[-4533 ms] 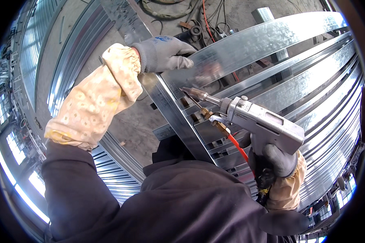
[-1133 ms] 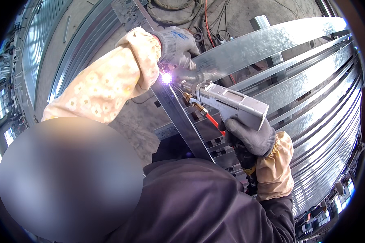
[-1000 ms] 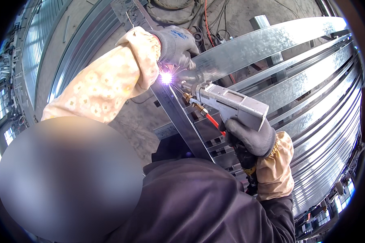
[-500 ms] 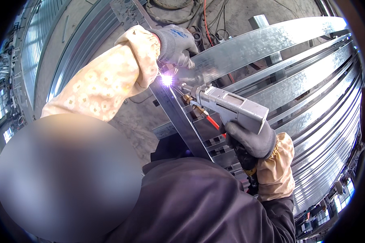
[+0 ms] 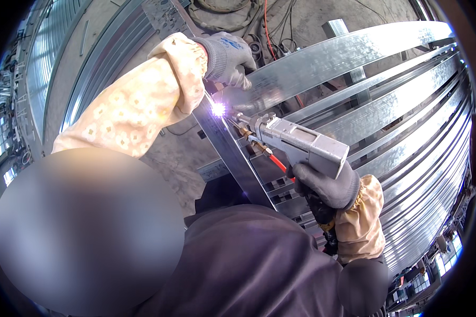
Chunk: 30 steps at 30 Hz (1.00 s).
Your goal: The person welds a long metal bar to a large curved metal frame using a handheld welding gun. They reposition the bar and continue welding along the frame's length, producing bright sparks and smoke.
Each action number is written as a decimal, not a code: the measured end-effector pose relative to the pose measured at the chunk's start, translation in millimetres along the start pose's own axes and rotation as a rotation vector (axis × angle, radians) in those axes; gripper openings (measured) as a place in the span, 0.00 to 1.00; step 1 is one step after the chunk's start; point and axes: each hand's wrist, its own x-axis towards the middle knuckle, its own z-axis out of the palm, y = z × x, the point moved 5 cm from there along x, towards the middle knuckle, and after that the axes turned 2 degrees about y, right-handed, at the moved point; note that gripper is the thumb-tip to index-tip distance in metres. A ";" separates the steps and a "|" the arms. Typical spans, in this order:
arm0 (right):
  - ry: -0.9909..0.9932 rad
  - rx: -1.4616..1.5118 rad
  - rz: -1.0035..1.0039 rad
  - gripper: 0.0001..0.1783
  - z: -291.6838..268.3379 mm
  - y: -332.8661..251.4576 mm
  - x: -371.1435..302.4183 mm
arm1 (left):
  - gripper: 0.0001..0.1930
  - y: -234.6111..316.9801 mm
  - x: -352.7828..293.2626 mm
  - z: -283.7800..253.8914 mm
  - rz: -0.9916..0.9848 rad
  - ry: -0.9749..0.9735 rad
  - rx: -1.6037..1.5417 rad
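Note:
My right hand (image 5: 330, 182), in a grey glove, is wrapped round the grip of a silver welding gun (image 5: 304, 140). Its nozzle points left at a bright violet-white weld spot (image 5: 218, 109), on the joint between a long steel beam (image 5: 230, 142) and the end of a wide shiny steel bar (image 5: 301, 68). Brass fittings and a red hose (image 5: 277, 162) run beneath the gun. Just above the glow, my left hand (image 5: 230, 61), gloved in grey, is closed with bent fingers over the bar's end; part of its hold is hidden.
Several parallel steel bars (image 5: 375, 124) reach to the right, with an upright square post (image 5: 337, 29) behind the nearest wide one. Coiled cables (image 5: 222, 18) lie on the concrete floor. More long metal profiles (image 5: 103, 63) lie at the left.
The gun's nozzle and the glowing spot have shifted slightly downward along the joint. My left hand has moved only a little to the left and stays at the bar's end.

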 end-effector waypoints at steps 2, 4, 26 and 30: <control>0.000 -0.014 -0.045 0.28 0.6 0.5 -0.1 | 0.23 -4.2 -0.7 4.0 0.021 0.045 0.011; -0.005 -0.013 0.038 0.27 0.5 -2.2 -2.7 | 0.23 -4.3 -0.7 4.2 0.011 0.043 0.010; -0.010 -0.109 -0.029 0.24 -1.4 -1.5 -13.5 | 0.24 1.8 -1.6 -1.4 -0.026 -0.004 0.024; -0.032 -0.141 -0.179 0.29 -1.7 -0.6 -13.9 | 0.24 2.1 0.8 -1.0 -0.048 -0.046 0.027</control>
